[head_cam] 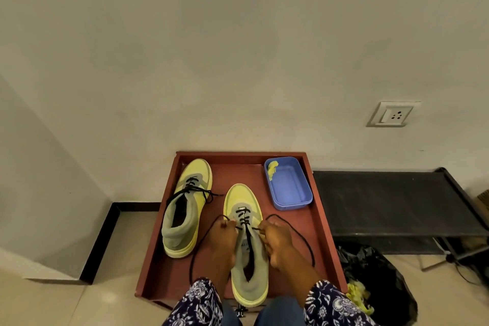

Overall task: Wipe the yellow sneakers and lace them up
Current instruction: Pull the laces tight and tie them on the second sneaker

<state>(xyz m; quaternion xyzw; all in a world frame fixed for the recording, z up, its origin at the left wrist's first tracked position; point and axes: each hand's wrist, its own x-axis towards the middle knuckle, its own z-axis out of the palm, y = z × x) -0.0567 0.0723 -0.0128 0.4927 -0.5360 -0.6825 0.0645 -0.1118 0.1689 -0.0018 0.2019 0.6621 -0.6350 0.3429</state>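
Note:
Two yellow and grey sneakers stand on a red-brown tray table. The left sneaker has its black lace tied in a bow. The near sneaker is laced partway with a black lace. My left hand pinches the lace's left end beside the eyelets, and that end loops down to the left. My right hand pinches the right end, which loops out to the right. Both hands sit on either side of the tongue.
A blue plastic tub with a yellow cloth scrap stands at the tray's back right. A black rack is to the right, a black bag with yellow cloth lies below it. A wall socket is on the wall.

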